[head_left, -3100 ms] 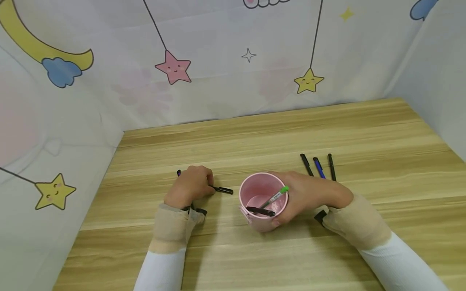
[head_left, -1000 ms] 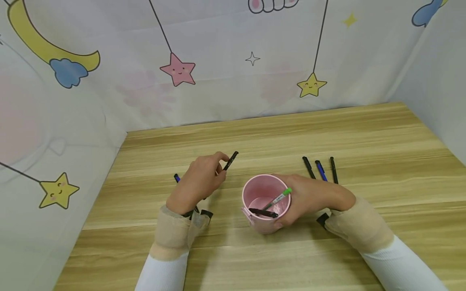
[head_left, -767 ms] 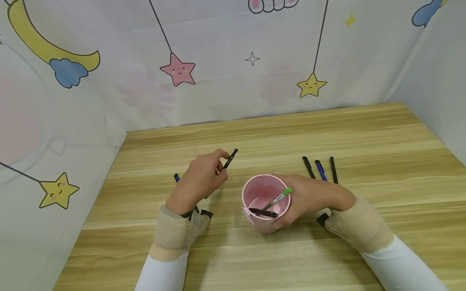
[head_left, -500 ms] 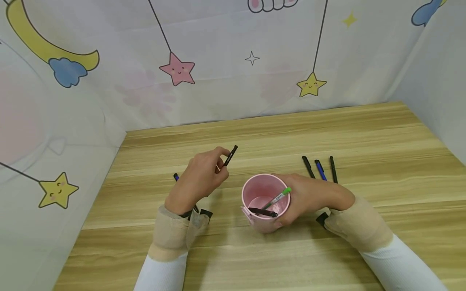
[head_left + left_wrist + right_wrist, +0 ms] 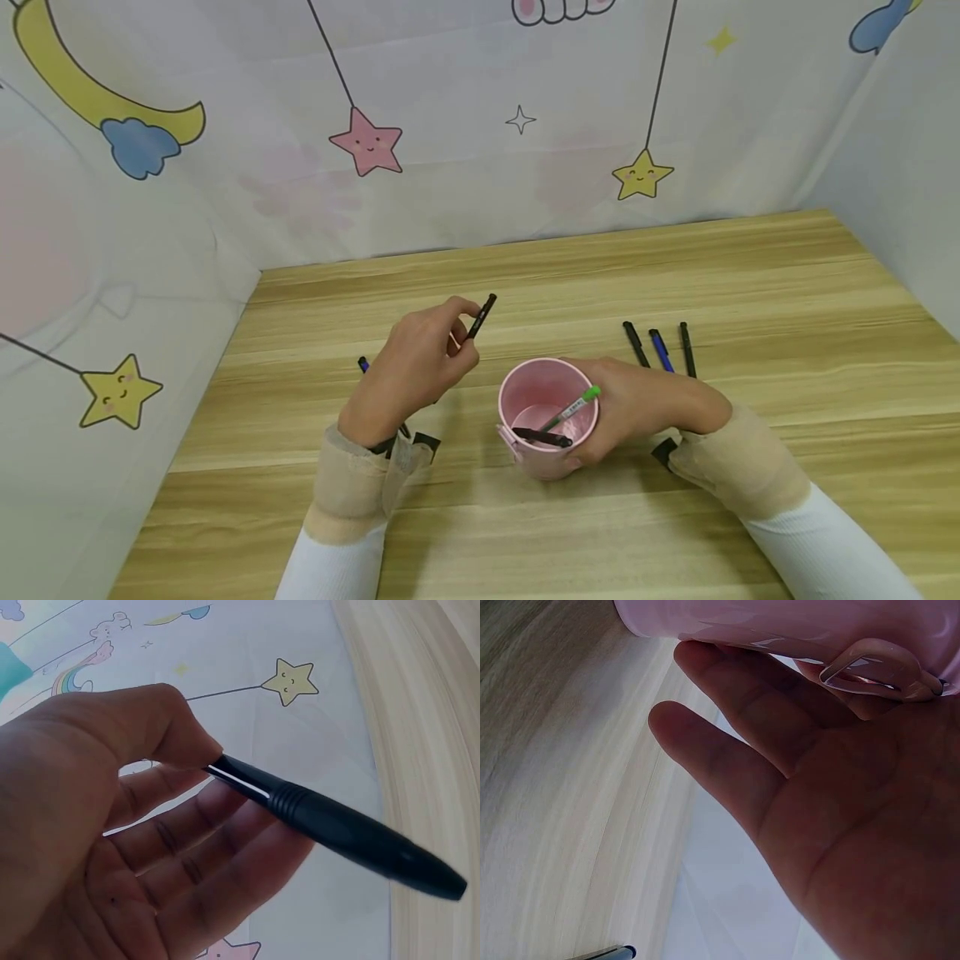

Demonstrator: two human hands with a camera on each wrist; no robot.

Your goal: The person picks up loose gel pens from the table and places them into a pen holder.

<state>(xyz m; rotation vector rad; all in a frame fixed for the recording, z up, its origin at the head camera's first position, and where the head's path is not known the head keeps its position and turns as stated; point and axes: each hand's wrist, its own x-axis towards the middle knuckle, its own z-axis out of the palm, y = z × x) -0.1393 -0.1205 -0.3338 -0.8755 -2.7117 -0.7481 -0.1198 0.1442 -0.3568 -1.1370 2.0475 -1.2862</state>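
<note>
Black pen [image 5: 482, 316] pinched in the left hand [image 5: 420, 354], sticking out upward — right hand [image 5: 641, 402] loosely round a pink cup [image 5: 534, 385]. Wood-grain surface [image 5: 487, 542], star-print sheet [image 5: 465, 183] behind.

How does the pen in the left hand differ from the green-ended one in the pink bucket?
The held pen looks mostly black; the green-ended pen has a bright green end and a pale label. The held pen is in the air, pinched by the left hand; the green-ended pen slants inside the pink bucket. Both are slim and straight.
</note>
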